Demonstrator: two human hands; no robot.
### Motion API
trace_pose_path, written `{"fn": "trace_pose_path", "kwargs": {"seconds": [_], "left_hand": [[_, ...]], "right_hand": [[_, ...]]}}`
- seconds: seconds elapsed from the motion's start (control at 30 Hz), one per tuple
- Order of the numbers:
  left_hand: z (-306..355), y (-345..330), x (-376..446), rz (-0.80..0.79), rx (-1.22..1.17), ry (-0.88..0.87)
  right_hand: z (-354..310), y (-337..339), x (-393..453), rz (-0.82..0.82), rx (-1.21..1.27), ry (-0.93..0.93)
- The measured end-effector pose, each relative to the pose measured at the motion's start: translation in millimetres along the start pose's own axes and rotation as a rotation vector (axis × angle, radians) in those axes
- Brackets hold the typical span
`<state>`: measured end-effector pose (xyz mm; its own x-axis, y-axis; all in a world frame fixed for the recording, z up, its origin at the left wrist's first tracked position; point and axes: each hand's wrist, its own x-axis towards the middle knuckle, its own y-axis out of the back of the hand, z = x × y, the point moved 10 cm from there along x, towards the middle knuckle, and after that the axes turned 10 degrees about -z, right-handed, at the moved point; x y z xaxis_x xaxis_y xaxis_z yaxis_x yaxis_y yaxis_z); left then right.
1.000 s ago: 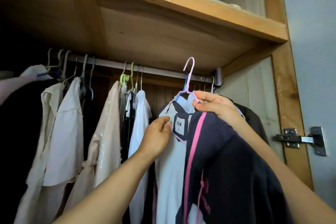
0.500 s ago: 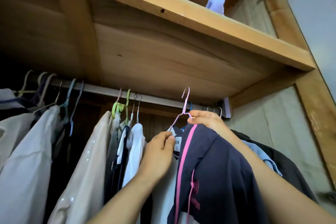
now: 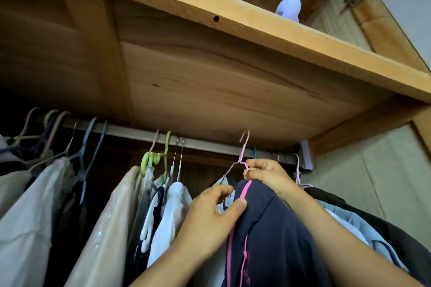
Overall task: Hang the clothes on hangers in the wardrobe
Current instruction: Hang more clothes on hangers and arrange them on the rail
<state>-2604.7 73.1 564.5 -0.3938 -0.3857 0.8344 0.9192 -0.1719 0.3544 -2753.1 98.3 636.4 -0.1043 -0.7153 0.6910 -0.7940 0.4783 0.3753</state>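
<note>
A navy garment with a pink stripe (image 3: 275, 235) hangs on a thin pink hanger (image 3: 242, 154). My right hand (image 3: 268, 173) grips the hanger at its neck, with the hook raised just in front of the metal rail (image 3: 205, 143); whether the hook is over the rail I cannot tell. My left hand (image 3: 214, 214) pinches the garment's left edge near the collar, thumb on the navy cloth. A white top with a label (image 3: 229, 196) hangs just behind the navy one.
Many garments hang along the rail: pale shirts (image 3: 35, 205) at the left, a beige one (image 3: 112, 223) and a white one (image 3: 172, 212) in the middle, a dark jacket (image 3: 377, 223) at the right. A wooden shelf (image 3: 233, 28) runs overhead with a lilac item (image 3: 289, 8) on it.
The view has tilted further up towards the shelf. My right hand has carried the pink hanger up closer to the rail, and my left hand has moved onto the navy garment's edge.
</note>
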Motion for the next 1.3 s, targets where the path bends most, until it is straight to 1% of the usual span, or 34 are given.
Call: {"fn": "trace_pose_path", "kwargs": {"seconds": [0.1,0.2,0.27,0.4,0.47,0.53,0.63,0.7,0.77,0.9,0.97,1.07,1.2,1.3], "left_hand": [[-1,3,1,0.025,0.070,-0.018],[-1,1,3,0.006,0.113,-0.039],[2,-4,3,-0.021,0.145,-0.058],[3,-17,2,-0.079,0.209,-0.063],[4,-25,1,-0.106,0.224,-0.066],[3,-31,2,-0.120,0.199,-0.072],[2,-35,-2,-0.106,0.164,-0.078],[-2,-36,-4,-0.089,0.149,-0.062],[-10,-44,-3,-0.098,0.162,-0.003],[-19,-67,-3,-0.130,0.146,0.067],[-19,-66,-4,-0.097,0.142,0.067],[-15,-56,-8,-0.030,0.111,0.039],[2,-51,-3,-0.010,0.126,-0.051],[8,-48,19,0.013,0.072,-0.029]], "right_hand": [[10,-9,6,-0.065,-0.068,-0.035],[13,-22,4,-0.155,-0.300,-0.084],[14,-26,-1,-0.184,-0.424,-0.109],[-1,-18,-18,-0.186,-0.456,-0.082],[-10,-3,-35,-0.113,-0.437,-0.062],[-21,9,-63,-0.012,-0.381,0.018],[-23,13,-111,0.062,-0.385,0.100],[-19,12,-135,0.157,-0.554,0.117],[-19,7,-149,0.270,-0.720,0.127],[-12,7,-149,0.416,-0.862,0.007],[-14,15,-150,0.493,-0.940,-0.020],[-16,21,-154,0.529,-0.978,-0.019],[-20,21,-153,0.555,-1.040,0.012],[-21,20,-149,0.556,-1.078,0.012]]}}
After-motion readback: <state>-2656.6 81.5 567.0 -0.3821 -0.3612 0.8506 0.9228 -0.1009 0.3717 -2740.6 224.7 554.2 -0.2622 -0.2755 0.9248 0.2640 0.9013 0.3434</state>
